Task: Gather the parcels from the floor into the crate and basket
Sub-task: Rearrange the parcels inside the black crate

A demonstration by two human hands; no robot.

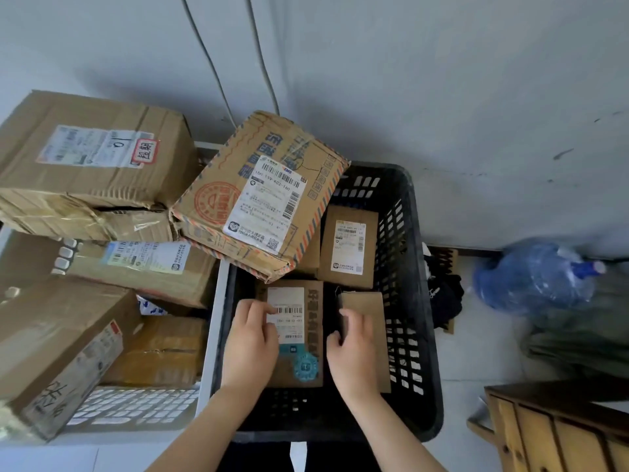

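Basket (425,335) step: left hand (250,342) rests loose on labelled parcel (296,311) under its fingers; right hand (354,352) pinches plain parcel (369,308) by its edge. Best lower it flat beside left hand, w/o jamming.

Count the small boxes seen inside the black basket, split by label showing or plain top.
Label showing: 2 (back labelled box, front labelled box under the left hand)
Plain top: 1 (plain box, gripped by the right hand)
Total: 3
The big striped box leaning over the black basket rim may hide more.
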